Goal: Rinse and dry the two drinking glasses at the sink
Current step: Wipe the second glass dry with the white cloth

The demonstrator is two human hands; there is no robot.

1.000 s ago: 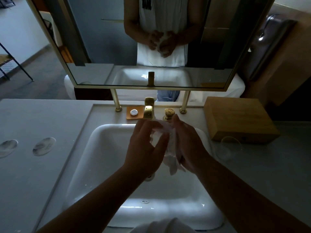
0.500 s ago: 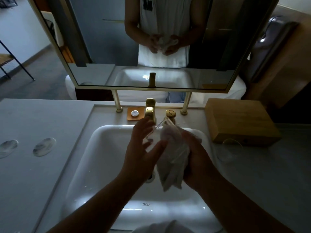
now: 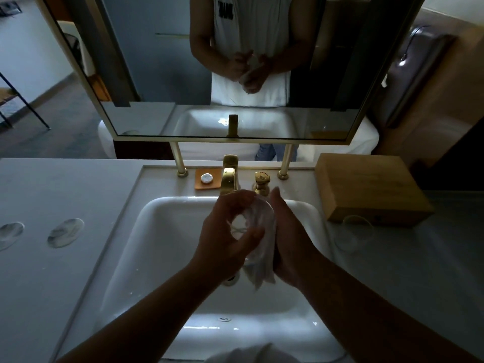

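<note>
Drying is underway: over the sink (image 3: 167, 218), the left hand (image 3: 225, 239) curls around a glass (image 3: 248, 229) while the right hand (image 3: 290, 239) presses a cloth (image 3: 264, 268) against it. The second glass (image 3: 353, 233) waits on the table's right side, probably next.

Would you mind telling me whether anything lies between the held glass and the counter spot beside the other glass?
Nothing visible does. The left hand holds the glass over the sink, the right hand pressing a cloth against it; the counter around the second glass looks bare.
</note>
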